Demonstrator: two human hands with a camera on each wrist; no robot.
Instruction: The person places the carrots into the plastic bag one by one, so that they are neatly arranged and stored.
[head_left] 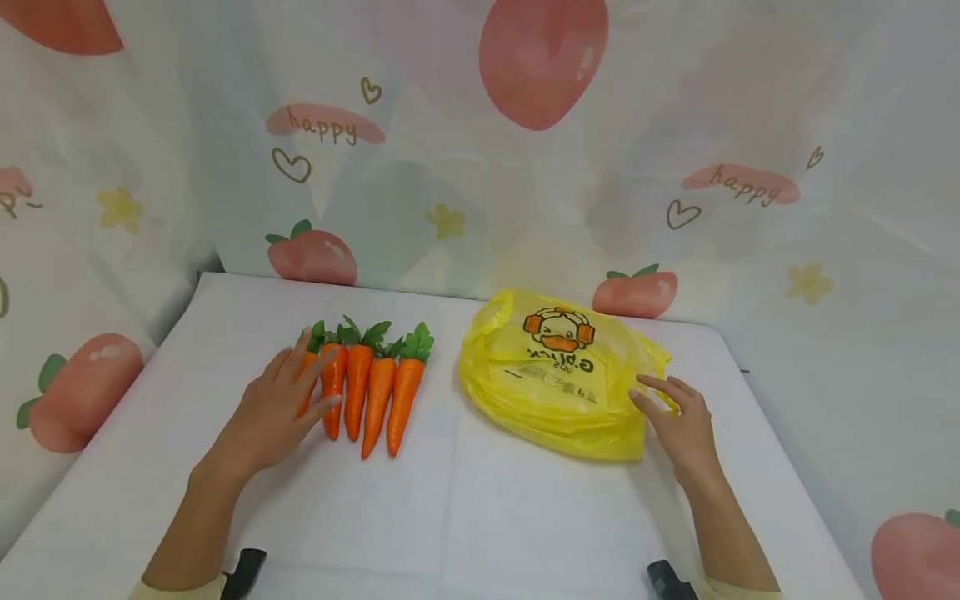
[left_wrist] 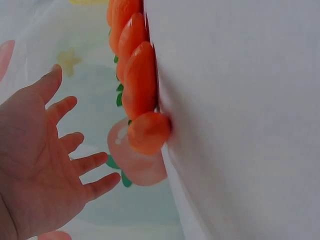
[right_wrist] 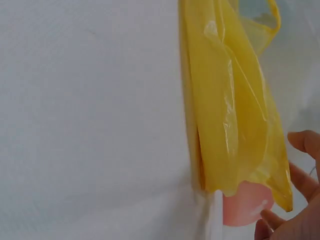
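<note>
Several orange carrots [head_left: 380, 392] with green leafy tops lie side by side on the left half of the table. My left hand [head_left: 273, 408] hovers over the leftmost ones with its fingers spread, partly covering them. In the left wrist view that hand [left_wrist: 47, 155] is apart from the carrots [left_wrist: 140, 80] and grips nothing. A yellow plastic bag [head_left: 555, 383] printed with a duck lies to the right. At its right edge is my right hand [head_left: 681, 421], fingers loosely bent. The right wrist view has the fingers near the bag's [right_wrist: 230, 115] corner; whether they touch it I cannot tell.
A white cloth covers the table [head_left: 442, 517]. Behind and beside it hangs a curtain [head_left: 465, 150] printed with fruit, hearts and flowers. Dark wrist straps [head_left: 243, 573] show at both forearms.
</note>
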